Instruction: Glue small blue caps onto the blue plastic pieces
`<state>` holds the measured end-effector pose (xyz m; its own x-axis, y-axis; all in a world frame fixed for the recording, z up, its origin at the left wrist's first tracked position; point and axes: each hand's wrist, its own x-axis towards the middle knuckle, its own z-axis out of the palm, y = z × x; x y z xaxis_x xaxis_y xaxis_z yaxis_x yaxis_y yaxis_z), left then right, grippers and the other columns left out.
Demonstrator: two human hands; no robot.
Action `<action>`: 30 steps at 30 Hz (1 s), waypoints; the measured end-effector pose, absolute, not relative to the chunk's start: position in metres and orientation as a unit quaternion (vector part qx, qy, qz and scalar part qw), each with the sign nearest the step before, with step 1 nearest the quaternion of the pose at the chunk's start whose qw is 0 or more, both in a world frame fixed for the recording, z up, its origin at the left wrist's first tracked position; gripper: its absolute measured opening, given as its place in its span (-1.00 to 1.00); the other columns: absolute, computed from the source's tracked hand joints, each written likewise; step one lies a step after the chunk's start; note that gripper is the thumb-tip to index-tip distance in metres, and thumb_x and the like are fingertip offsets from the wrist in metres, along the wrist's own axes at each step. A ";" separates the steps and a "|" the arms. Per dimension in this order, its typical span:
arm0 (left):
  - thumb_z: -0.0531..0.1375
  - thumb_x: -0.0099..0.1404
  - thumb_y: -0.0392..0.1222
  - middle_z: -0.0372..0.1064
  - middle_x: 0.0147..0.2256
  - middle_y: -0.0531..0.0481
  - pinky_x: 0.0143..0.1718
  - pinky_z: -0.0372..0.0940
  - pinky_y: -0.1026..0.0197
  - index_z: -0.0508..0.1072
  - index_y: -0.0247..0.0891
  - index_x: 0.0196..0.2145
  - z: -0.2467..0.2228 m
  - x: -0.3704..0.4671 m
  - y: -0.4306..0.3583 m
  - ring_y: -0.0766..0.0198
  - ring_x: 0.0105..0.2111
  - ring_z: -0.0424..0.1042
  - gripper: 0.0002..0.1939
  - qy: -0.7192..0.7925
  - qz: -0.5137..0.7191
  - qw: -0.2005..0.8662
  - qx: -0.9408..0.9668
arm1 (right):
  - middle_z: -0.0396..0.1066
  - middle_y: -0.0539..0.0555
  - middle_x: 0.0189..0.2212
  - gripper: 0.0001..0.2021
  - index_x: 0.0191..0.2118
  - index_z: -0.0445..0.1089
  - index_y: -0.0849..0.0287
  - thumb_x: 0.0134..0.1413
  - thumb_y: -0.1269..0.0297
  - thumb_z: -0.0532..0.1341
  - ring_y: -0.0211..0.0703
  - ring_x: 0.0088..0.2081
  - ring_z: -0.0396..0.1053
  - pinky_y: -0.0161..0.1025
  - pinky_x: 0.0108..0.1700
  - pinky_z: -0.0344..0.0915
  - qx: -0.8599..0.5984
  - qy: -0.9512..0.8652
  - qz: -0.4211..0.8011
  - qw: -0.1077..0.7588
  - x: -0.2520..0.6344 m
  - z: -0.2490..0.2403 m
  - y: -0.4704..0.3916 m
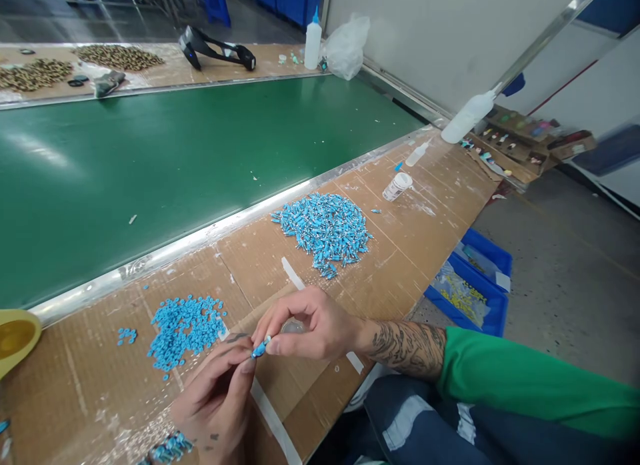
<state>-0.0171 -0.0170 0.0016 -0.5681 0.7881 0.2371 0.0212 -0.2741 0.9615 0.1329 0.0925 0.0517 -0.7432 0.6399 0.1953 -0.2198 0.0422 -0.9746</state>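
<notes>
"First, where is the small blue piece [259,349]?"

"At seven o'clock from the view's centre, above the table [390,271], grasped by the fingertips of both the left hand [215,393] and the right hand [313,325]."

"And around it?"

"With the piece as dial centre: loose blue rings [186,331] at nine o'clock, a heap of blue-and-silver pieces [325,230] at one, and more blue pieces [173,447] at seven, near the view's lower edge."

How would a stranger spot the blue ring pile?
Find the green surface, then the cardboard on its near side. Just beyond the left hand lies the blue ring pile, its pieces round, unlike the larger pile of longer pieces.
</notes>
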 end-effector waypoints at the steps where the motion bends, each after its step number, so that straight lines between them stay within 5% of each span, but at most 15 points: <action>1: 0.42 0.04 -0.23 0.51 -0.41 0.00 -0.25 0.39 0.11 0.58 -0.21 -0.40 0.003 -0.017 -0.016 0.18 -0.38 0.49 -0.87 0.536 0.705 0.248 0.393 | 0.54 0.18 -0.27 -0.90 -0.32 0.44 0.29 0.05 0.36 0.31 -0.14 -0.17 0.52 -0.12 -0.04 0.42 -0.161 -0.642 0.676 0.323 0.133 0.051 0.092; 10: 0.35 0.13 -0.30 0.49 -0.45 0.00 -0.27 0.40 0.12 0.54 -0.25 -0.40 0.010 -0.013 -0.007 0.25 -0.43 0.47 -0.95 0.530 0.698 0.115 0.468 | 0.54 0.16 -0.28 -0.89 -0.32 0.43 0.27 0.06 0.33 0.31 -0.14 -0.18 0.52 -0.14 -0.05 0.43 -0.174 -0.622 0.692 0.323 0.131 0.048 0.089; 17: 0.31 0.07 -0.34 0.48 -0.47 0.03 -0.35 0.40 0.07 0.52 -0.25 -0.43 0.033 -0.028 -0.012 0.20 -0.45 0.48 -0.94 0.523 0.735 0.090 0.422 | 0.50 0.08 -0.38 -0.87 -0.37 0.45 0.27 0.07 0.30 0.31 -0.28 -0.34 0.44 -0.30 -0.22 0.39 -0.168 -0.704 0.577 0.379 0.126 0.066 0.084; 23: 0.27 0.01 -0.30 0.36 -0.59 0.12 -0.54 0.30 0.14 0.42 -0.25 -0.50 0.051 -0.066 -0.040 0.27 -0.61 0.32 -0.93 0.596 0.759 -0.023 0.259 | 0.45 0.03 -0.41 -0.76 -0.40 0.43 0.21 0.27 0.27 0.13 -0.26 -0.33 0.31 -0.27 -0.20 0.26 -0.064 -0.921 0.279 0.263 0.107 0.050 0.060; 30: 0.33 0.09 -0.21 0.42 -0.45 0.08 -0.41 0.30 0.23 0.54 -0.26 -0.35 0.044 -0.067 -0.082 0.30 -0.48 0.38 -0.86 0.762 0.605 0.059 0.222 | 0.34 0.04 -0.40 -0.85 -0.41 0.30 0.19 0.21 0.40 0.12 -0.17 -0.35 0.20 -0.21 -0.32 0.10 -0.047 -0.987 0.101 0.116 0.091 0.009 0.040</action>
<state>-0.0674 -0.0818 0.0442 -0.8940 0.4107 0.1790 0.2677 0.1693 0.9485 0.0909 0.0398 0.0087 -0.9688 0.1163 0.2188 0.0695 0.9751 -0.2107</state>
